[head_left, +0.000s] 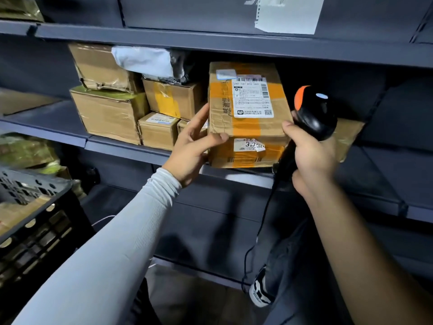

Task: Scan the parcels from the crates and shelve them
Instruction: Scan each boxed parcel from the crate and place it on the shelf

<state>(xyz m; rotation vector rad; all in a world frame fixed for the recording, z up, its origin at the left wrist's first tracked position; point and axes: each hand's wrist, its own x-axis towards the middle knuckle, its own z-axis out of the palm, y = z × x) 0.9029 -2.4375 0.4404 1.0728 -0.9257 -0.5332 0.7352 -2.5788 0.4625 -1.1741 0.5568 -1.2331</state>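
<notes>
Parcel (248, 109), a cardboard box banded with orange tape and bearing a white shipping label on its top face, sits at centre frame on the front lip of the middle shelf (131, 146), its near end jutting past the shelf edge toward the viewer. Left hand (192, 148), in a pale grey sleeve (112, 249), grips the parcel's near left corner, thumb curled over the top edge and fingers along the left side. Right hand (311, 158) is clamped round the handle of a black barcode scanner (314, 113), whose orange-tipped head rises just beside the parcel's right edge; its thin cable (260, 233) hangs down toward lower centre. Left of the parcel, the same shelf holds a cluster of stacked cartons (110, 113): two large ones at the left, smaller ones at the right, a white plastic mailer (145, 59) lying on top. These stand close to the parcel's left side, with the left hand's fingers in the gap between. Right of the parcel, the shelf bay shows dark open room, with only a flat brown piece (349, 137) lying behind the scanner. Black slotted crate (35, 221) occupies the lower left of the frame, holding brown cardboard parcels seen through its rim and slots. Upper shelf (210, 41) caps the bay just above the parcel; a white paper sheet (290, 15) hangs at upper right.
</notes>
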